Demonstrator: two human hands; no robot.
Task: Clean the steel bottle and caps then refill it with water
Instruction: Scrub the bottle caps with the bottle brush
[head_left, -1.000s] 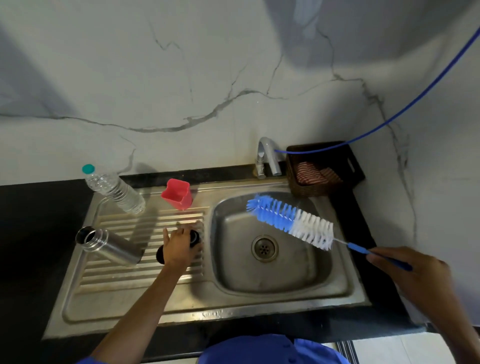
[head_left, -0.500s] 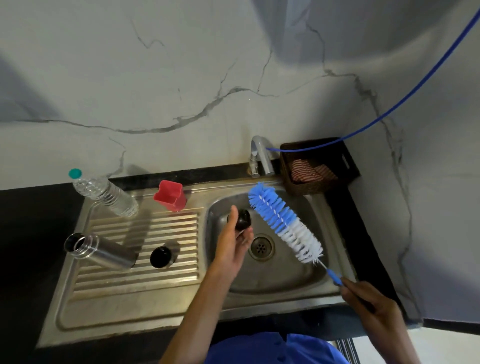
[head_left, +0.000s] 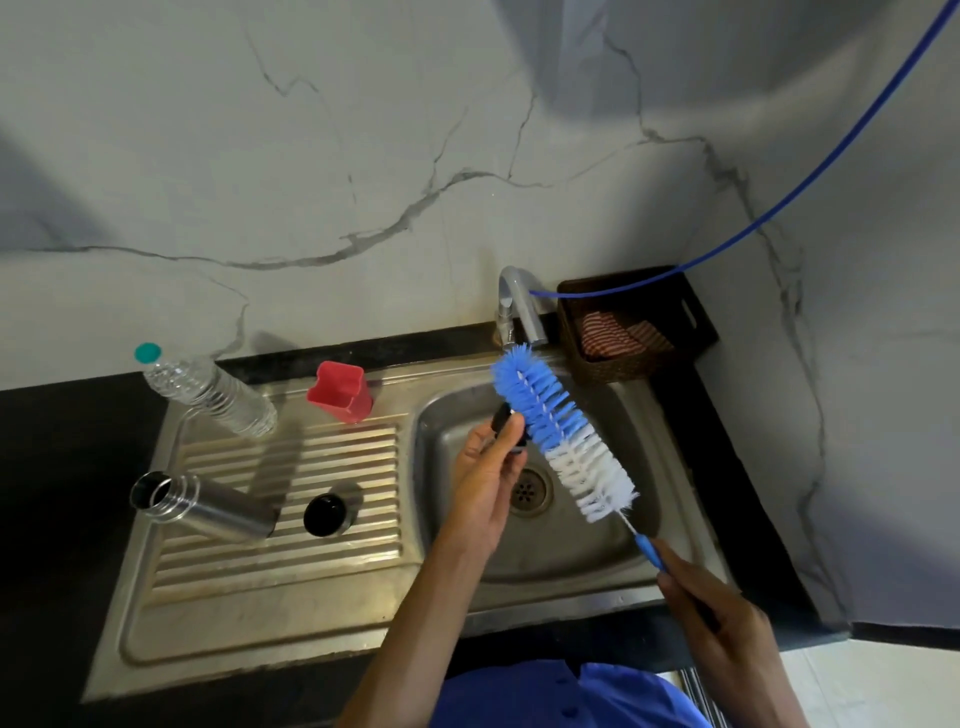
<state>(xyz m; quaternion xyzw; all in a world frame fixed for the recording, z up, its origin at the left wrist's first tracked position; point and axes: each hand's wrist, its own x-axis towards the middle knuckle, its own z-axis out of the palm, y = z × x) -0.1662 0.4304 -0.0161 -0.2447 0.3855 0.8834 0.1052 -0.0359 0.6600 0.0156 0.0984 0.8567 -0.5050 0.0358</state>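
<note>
The open steel bottle lies on its side on the drainboard, mouth to the left. A black-lined steel cap lies beside it to the right. My left hand pinches a small black cap over the sink basin. My right hand grips the blue handle of a bottle brush. Its blue and white bristles press against the small cap.
A clear plastic water bottle with a teal lid and a red cup stand at the back of the drainboard. The tap rises behind the basin, with a dark basket to its right. A blue hose hangs across the wall.
My left hand lifted the small black cap off the drainboard and carried it right over the basin. My right hand swung the brush inward until its bristles met the cap.
</note>
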